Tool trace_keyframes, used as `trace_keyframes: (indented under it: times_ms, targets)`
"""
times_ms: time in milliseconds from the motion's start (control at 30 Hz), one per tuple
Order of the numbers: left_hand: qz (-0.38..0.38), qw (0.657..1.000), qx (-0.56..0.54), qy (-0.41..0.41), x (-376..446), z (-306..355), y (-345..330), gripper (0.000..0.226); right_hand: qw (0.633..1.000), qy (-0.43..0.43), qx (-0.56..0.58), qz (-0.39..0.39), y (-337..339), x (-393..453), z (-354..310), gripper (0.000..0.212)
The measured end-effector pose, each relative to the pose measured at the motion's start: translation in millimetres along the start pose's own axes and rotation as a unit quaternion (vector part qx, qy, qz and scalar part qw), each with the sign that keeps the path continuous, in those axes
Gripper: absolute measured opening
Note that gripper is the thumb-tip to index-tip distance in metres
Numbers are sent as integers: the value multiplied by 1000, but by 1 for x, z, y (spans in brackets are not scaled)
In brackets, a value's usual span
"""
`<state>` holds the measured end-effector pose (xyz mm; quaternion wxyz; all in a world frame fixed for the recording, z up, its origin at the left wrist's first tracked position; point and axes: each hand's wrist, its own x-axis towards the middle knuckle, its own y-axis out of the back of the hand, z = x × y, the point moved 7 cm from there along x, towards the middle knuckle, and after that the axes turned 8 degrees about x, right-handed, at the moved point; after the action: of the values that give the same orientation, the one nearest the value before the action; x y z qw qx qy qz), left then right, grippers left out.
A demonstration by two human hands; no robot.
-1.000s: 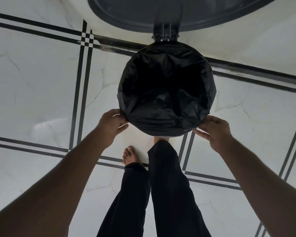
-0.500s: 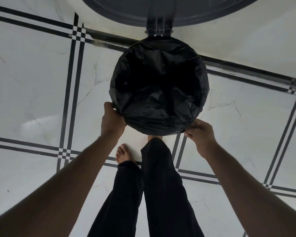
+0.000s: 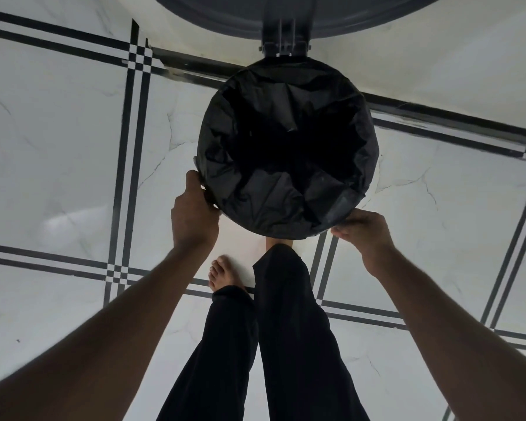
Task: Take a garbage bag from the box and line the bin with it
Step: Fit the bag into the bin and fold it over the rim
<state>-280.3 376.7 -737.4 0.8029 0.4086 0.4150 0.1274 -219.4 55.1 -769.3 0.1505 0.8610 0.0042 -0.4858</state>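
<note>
As both hands slide round the rim since a second ago | left hand (image 3: 195, 212) and right hand (image 3: 362, 229) pinch garbage bag (image 3: 274, 189) over bin (image 3: 342, 205) | lining nearly done

The garbage bag (image 3: 286, 153) is black, its folds catching dull grey sheen and its middle falling to near-solid black. A strip of the bin's rim (image 3: 342, 206) shows dark grey at the near right. The raised lid (image 3: 286, 10) is dark grey too. The floor (image 3: 58, 141) is white marble-look tile with faint grey veins, crossed by paired black lines (small black-and-white checks where they meet). The trousers (image 3: 286, 344) are plain black. The wall (image 3: 438, 65) behind is off-white.
</note>
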Motion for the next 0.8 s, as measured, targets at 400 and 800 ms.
trace_keyframes:
  times_ms: [400,800]
  targets:
    - [-95,874,-399,262,-20,-14,5,20,968,-38,238,-63,11,-16,-44,37]
    - [-125,972,-84,-183,1,114,-11,32,975,-72,212,6,34,-3,-22,4]
